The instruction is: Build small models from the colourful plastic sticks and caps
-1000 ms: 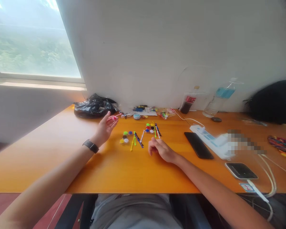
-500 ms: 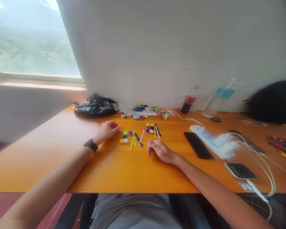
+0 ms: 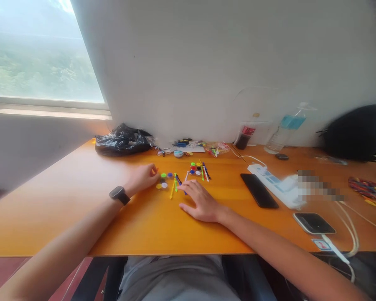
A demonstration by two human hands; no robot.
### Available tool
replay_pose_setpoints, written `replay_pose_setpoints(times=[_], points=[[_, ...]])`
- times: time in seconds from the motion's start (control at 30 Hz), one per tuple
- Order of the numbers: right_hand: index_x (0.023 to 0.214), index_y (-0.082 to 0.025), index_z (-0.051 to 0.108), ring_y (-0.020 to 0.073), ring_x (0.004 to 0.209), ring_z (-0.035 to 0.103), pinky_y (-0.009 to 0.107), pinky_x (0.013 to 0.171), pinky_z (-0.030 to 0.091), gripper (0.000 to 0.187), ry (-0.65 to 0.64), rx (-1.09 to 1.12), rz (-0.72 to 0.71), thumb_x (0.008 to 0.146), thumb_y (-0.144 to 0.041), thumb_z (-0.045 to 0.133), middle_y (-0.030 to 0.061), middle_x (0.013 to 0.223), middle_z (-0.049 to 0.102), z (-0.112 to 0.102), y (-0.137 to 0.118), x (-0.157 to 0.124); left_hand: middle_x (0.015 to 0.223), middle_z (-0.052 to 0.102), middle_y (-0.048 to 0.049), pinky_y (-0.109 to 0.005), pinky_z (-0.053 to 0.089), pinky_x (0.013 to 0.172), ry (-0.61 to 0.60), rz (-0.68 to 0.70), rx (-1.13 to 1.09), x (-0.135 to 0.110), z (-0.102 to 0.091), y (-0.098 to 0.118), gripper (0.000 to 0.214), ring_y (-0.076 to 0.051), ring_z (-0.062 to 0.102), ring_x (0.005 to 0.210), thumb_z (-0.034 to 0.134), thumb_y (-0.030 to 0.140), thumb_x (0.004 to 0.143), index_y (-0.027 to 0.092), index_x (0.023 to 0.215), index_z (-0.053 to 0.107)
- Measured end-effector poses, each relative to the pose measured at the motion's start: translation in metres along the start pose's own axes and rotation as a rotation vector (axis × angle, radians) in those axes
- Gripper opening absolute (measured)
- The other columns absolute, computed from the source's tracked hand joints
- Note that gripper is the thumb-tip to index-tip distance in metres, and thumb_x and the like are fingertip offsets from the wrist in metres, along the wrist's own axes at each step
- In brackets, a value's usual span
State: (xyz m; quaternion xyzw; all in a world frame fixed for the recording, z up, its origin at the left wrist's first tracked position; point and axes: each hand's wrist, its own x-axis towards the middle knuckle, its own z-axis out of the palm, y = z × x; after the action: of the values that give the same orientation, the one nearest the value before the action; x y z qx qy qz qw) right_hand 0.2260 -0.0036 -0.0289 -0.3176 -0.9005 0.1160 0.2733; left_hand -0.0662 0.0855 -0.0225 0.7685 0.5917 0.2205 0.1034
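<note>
My left hand [image 3: 143, 177], with a black watch [image 3: 119, 195] on the wrist, rests on the orange table [image 3: 81, 209] with curled fingers beside a cluster of small coloured discs [image 3: 163, 180]; whether it holds anything is hidden. My right hand [image 3: 199, 202] lies flat with fingers stretched out, its fingertips touching thin coloured sticks [image 3: 175, 184]. A second group of discs and sticks [image 3: 198, 169] lies just beyond.
A black plastic bag [image 3: 123, 143] sits at the back left by the wall. A black phone [image 3: 258, 190], a white power strip [image 3: 274, 182] with cables, another phone [image 3: 313, 222], a water bottle [image 3: 282, 132] and a black bag [image 3: 357, 132] fill the right side.
My left hand came down from near the back of the table to the discs and closed. My right hand moved left and flattened over the sticks.
</note>
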Motion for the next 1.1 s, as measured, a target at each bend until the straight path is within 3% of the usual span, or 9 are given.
replay_pose_setpoints(times=[0.13,0.23,0.47,0.63,0.87,1.0,1.1], points=[[0.156,-0.027,0.048,0.0348,0.148,0.038,0.056,0.123,0.034,0.061,-0.14,-0.088,-0.004,0.099,-0.041,0.065,0.0143,0.159,0.047,0.0,-0.001,0.002,0.08,0.074,-0.0036,-0.029,0.036,0.06,-0.034,0.039,0.016,-0.007,0.007,0.017,0.027,-0.022,0.067,0.071,0.054,0.041,0.095,0.021,0.11,0.065],[0.158,-0.03,0.048,0.0358,0.153,0.033,0.059,0.124,0.032,0.06,-0.219,-0.084,0.024,0.102,-0.046,0.061,0.0115,0.164,0.046,-0.002,0.0,0.003,0.081,0.074,-0.004,-0.029,0.037,0.06,-0.045,0.064,0.014,-0.014,0.011,0.029,0.028,-0.022,0.068,0.072,0.052,0.039,0.097,0.021,0.116,0.063],[0.149,-0.022,0.058,0.0316,0.151,0.04,0.053,0.126,0.034,0.053,-0.15,0.013,-0.005,0.1,-0.04,0.066,0.013,0.158,0.053,-0.005,0.001,0.002,0.085,0.075,-0.0029,-0.027,0.04,0.061,-0.09,0.194,-0.091,-0.027,0.017,0.044,0.032,-0.02,0.068,0.071,0.053,0.039,0.099,0.023,0.125,0.063],[0.153,-0.023,0.055,0.0313,0.154,0.036,0.053,0.128,0.032,0.055,-0.184,0.04,0.012,0.102,-0.04,0.063,0.0107,0.161,0.051,-0.007,0.001,0.003,0.079,0.072,-0.0013,-0.028,0.039,0.059,-0.12,0.207,-0.095,-0.026,0.011,0.046,0.036,-0.02,0.066,0.069,0.052,0.041,0.099,0.023,0.128,0.062],[0.151,-0.025,0.057,0.0325,0.156,0.034,0.054,0.127,0.033,0.054,-0.226,0.072,0.036,0.101,-0.042,0.065,0.0082,0.162,0.05,-0.01,0.001,0.0,0.087,0.073,-0.0053,-0.032,0.044,0.066,-0.075,0.107,0.112,-0.018,-0.002,0.029,0.039,-0.025,0.068,0.079,0.06,0.03,0.088,0.02,0.125,0.064],[0.137,-0.023,0.067,0.0305,0.149,0.044,0.05,0.123,0.04,0.04,-0.16,0.071,0.003,0.1,-0.037,0.067,0.0106,0.152,0.061,-0.011,0.001,0.0,0.115,0.071,-0.0117,-0.04,0.049,0.088,-0.004,0.332,0.061,-0.019,-0.009,0.027,0.045,-0.03,0.065,0.105,0.057,0.047,0.096,0.021,0.132,0.064],[0.119,-0.021,0.074,0.0284,0.135,0.057,0.046,0.115,0.048,0.022,-0.09,0.042,-0.025,0.1,-0.03,0.066,0.0121,0.134,0.071,-0.014,0.003,0.001,0.13,0.068,-0.0115,-0.047,0.044,0.103,-0.09,0.55,0.022,-0.022,-0.018,0.032,0.065,-0.034,0.057,0.121,0.062,0.066,0.093,0.027,0.144,0.06]])
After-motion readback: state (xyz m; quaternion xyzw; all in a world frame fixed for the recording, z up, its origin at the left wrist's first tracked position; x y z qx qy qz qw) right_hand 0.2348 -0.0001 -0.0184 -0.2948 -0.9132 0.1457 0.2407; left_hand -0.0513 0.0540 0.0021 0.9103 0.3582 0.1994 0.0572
